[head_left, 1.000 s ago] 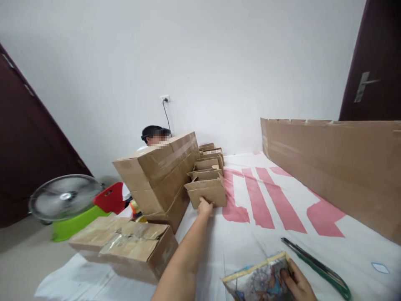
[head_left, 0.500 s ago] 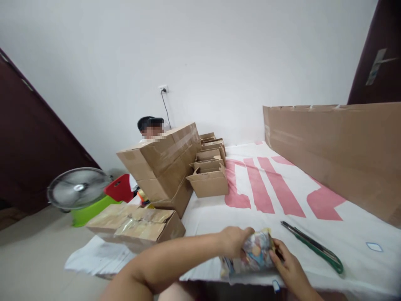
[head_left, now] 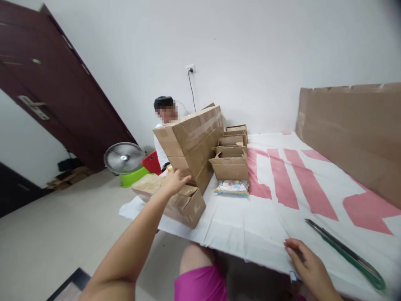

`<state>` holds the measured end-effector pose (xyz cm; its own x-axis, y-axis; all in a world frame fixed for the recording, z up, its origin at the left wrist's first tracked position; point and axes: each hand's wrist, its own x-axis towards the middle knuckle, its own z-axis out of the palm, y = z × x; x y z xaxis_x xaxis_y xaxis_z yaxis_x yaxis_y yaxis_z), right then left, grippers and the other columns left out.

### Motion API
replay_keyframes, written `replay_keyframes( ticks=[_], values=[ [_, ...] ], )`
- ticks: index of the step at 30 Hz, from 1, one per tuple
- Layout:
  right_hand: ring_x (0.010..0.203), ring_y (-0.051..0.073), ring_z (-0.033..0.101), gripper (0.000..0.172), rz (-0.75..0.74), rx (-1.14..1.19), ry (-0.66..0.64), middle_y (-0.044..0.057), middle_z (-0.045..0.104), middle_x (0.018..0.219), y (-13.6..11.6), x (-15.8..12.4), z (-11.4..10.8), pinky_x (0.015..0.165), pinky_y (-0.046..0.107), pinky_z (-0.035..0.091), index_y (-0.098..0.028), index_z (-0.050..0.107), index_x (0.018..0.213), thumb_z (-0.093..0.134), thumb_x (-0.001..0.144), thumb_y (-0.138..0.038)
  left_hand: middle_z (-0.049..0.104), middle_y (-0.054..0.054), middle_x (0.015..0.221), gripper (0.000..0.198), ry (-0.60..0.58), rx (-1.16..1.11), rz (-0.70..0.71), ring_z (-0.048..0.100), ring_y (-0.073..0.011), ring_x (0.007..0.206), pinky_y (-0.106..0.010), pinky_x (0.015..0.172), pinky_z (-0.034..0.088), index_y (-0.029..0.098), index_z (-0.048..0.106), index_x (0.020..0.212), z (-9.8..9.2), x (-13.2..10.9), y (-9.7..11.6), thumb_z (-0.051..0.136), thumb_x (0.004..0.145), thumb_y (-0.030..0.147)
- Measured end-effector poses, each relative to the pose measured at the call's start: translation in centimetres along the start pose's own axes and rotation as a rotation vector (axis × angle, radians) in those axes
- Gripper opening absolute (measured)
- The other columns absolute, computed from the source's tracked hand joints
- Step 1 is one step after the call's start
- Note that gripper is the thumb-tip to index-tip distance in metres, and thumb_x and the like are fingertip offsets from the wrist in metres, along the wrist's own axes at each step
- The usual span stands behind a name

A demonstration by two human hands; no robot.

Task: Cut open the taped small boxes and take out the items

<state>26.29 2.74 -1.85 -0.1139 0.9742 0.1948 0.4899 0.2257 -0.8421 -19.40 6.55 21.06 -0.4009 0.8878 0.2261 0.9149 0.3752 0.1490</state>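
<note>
My left hand [head_left: 176, 183] is stretched out over a closed, taped cardboard box [head_left: 191, 209] at the table's left edge, its fingers apart. Whether it touches the box I cannot tell. A colourful plastic packet [head_left: 232, 187] lies flat on the cloth, just in front of the nearest open carton [head_left: 230, 168]. Near the front edge of the table, my right hand [head_left: 308, 265] rests loosely, fingers slightly bent with a gap to the thumb and nothing held. To its right lies a green utility knife [head_left: 347, 255].
Large stacked cartons [head_left: 200, 146] form a wall on the left, with a row of smaller open boxes beside it. Behind sits a person [head_left: 161, 142]. A tall cardboard sheet [head_left: 351, 129] stands along the right side. A fan [head_left: 124, 158] is on the floor side.
The packet has left both hands and now lies before the open carton. My left hand has moved left to the closed box. The view has turned left.
</note>
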Motion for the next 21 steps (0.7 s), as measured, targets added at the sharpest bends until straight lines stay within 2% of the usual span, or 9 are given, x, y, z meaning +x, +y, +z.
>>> replay_keyframes(
  ticks=[3, 6, 8, 10, 13, 15, 17, 19, 21],
  values=[
    [0.093, 0.027, 0.069, 0.039, -0.008, -0.026, 0.013, 0.007, 0.074, 0.098, -0.2, 0.0, 0.1, 0.086, 0.037, 0.056, -0.024, 0.07, 0.091, 0.053, 0.079, -0.056, 0.045, -0.019, 0.142, 0.058, -0.001, 0.044, -0.162, 0.031, -0.0439, 0.135, -0.061, 0.105, 0.025, 0.016, 0.055, 0.127, 2.0, -2.4, -5.4, 0.056, 0.081, 0.052],
    [0.094, 0.027, 0.069, 0.037, -0.001, -0.019, -0.01, 0.008, 0.074, 0.098, -0.2, 0.1, 0.4, 0.086, 0.037, 0.056, -0.024, 0.07, 0.091, 0.054, 0.079, -0.055, 0.052, -0.012, 0.138, 0.051, -0.022, 0.054, -0.14, 0.034, -0.0337, 0.136, -0.052, 0.112, 0.022, 0.022, 0.056, 0.127, 4.4, -4.9, -8.5, 0.053, 0.083, 0.047],
    [0.097, 0.027, 0.068, 0.038, 0.014, 0.001, -0.049, 0.008, 0.073, 0.103, -0.7, 0.1, 0.9, 0.088, 0.037, 0.055, -0.023, 0.069, 0.097, 0.056, 0.079, -0.054, 0.054, -0.012, 0.134, 0.053, -0.007, 0.03, -0.091, 0.039, -0.0301, 0.132, -0.048, 0.113, 0.023, 0.02, 0.055, 0.129, 5.4, -6.6, -8.4, 0.052, 0.083, 0.046],
    [0.108, 0.028, 0.064, 0.046, -0.005, 0.031, -0.082, 0.009, 0.068, 0.117, -2.0, -0.2, 1.8, 0.095, 0.039, 0.052, -0.023, 0.064, 0.112, 0.061, 0.077, -0.052, 0.056, -0.011, 0.131, 0.056, -0.007, -0.032, 0.019, 0.042, -0.0296, 0.127, -0.045, 0.112, 0.027, 0.021, 0.058, 0.128, 5.9, -8.5, -6.1, 0.058, 0.079, 0.049],
    [0.131, 0.034, 0.045, 0.089, -0.155, 0.102, -0.127, 0.013, 0.046, 0.145, -4.3, -0.8, 3.7, 0.109, 0.047, 0.038, -0.021, 0.042, 0.14, 0.077, 0.063, -0.048, 0.052, -0.008, 0.135, 0.058, -0.044, -0.196, 0.226, 0.038, -0.0311, 0.127, -0.047, 0.112, 0.027, 0.025, 0.058, 0.13, 6.5, -11.8, 0.2, 0.063, 0.078, 0.05],
    [0.139, 0.039, 0.031, 0.118, -0.224, 0.157, -0.114, 0.016, 0.032, 0.153, -5.1, -1.3, 4.8, 0.113, 0.051, 0.029, -0.02, 0.024, 0.15, 0.084, 0.051, -0.048, 0.049, -0.009, 0.138, 0.059, -0.082, -0.319, 0.355, 0.035, -0.0323, 0.131, -0.05, 0.113, 0.024, 0.027, 0.053, 0.134, 7.1, -13.8, 4.7, 0.063, 0.08, 0.05],
    [0.14, 0.042, 0.028, 0.129, -0.209, 0.171, -0.04, 0.016, 0.026, 0.155, -4.6, -1.5, 5.1, 0.113, 0.055, 0.028, -0.022, 0.011, 0.153, 0.084, 0.05, -0.049, 0.042, -0.011, 0.144, 0.064, -0.076, -0.429, 0.455, 0.029, -0.0332, 0.137, -0.051, 0.115, 0.023, 0.028, 0.047, 0.139, 7.8, -14.8, 7.9, 0.062, 0.081, 0.048],
    [0.136, 0.043, 0.034, 0.125, -0.176, 0.138, 0.039, 0.015, 0.029, 0.153, -2.9, -1.4, 4.3, 0.111, 0.055, 0.031, -0.024, 0.007, 0.153, 0.08, 0.055, -0.049, 0.035, -0.012, 0.148, 0.06, -0.037, -0.538, 0.489, 0.031, -0.0299, 0.137, -0.046, 0.112, 0.03, 0.026, 0.042, 0.141, 8.2, -14.0, 8.8, 0.056, 0.086, 0.046],
    [0.132, 0.043, 0.04, 0.119, -0.159, 0.09, 0.079, 0.015, 0.034, 0.151, -0.8, -1.2, 2.7, 0.109, 0.053, 0.034, -0.024, 0.01, 0.152, 0.078, 0.058, -0.048, 0.033, -0.012, 0.15, 0.053, 0.087, -0.552, 0.406, 0.035, -0.0273, 0.136, -0.043, 0.11, 0.034, 0.023, 0.045, 0.137, 8.1, -11.6, 7.2, 0.051, 0.088, 0.043]
  ],
)
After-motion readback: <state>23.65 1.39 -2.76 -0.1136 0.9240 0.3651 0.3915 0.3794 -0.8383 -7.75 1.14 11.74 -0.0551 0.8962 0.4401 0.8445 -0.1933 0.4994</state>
